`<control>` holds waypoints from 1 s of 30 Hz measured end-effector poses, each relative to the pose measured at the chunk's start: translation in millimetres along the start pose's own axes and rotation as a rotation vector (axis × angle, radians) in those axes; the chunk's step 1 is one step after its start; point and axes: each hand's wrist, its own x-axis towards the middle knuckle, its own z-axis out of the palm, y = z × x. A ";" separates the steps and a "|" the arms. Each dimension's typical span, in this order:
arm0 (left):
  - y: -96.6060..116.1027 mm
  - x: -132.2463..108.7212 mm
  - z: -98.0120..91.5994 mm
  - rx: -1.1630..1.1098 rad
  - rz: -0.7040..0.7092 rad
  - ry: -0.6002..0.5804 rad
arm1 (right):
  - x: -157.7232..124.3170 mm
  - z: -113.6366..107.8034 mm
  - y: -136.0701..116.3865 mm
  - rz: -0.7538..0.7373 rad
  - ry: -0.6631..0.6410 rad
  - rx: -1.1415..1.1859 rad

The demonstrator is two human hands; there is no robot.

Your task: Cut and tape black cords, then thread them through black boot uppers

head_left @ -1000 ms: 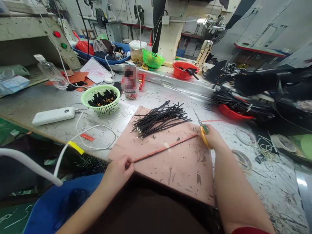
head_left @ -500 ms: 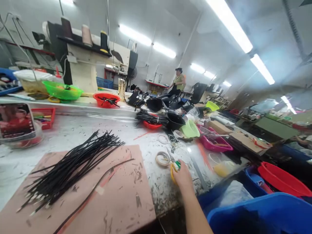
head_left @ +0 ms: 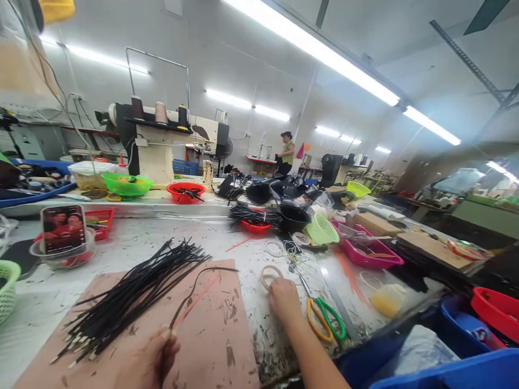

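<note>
Over the mat (head_left: pixel 211 351), the left hand (head_left: pixel 152 351) held a cord (head_left: pixel 190 295) (likely limp, best pinched near its end), the grip of the right hand (head_left: pixel 285 300) unclear to me.

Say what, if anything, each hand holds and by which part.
Left hand: a dark cord, by its near part. Right hand: at the tape roll, near side; grip cannot be told.

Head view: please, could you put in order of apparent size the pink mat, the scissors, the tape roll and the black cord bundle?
1. Pink mat
2. Black cord bundle
3. Scissors
4. Tape roll, partly hidden by the right hand
</note>
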 end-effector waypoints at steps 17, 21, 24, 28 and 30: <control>-30.8 -28.1 -7.4 -0.068 -0.060 -0.326 | -79.9 19.2 -128.4 -0.353 0.145 1.125; -29.9 -25.8 -10.4 -0.049 -0.096 -0.256 | -79.4 10.3 -124.5 -0.461 0.052 1.010; -29.8 -27.4 -8.7 -0.056 -0.095 -0.245 | -76.5 9.3 -118.7 -0.478 0.007 0.855; -27.6 -34.1 -6.8 -0.056 -0.081 -0.255 | -70.1 5.0 -108.3 -0.420 -0.060 0.673; -26.1 -38.3 -6.0 -0.061 -0.090 -0.292 | -69.6 -0.1 -105.4 -0.397 -0.089 0.637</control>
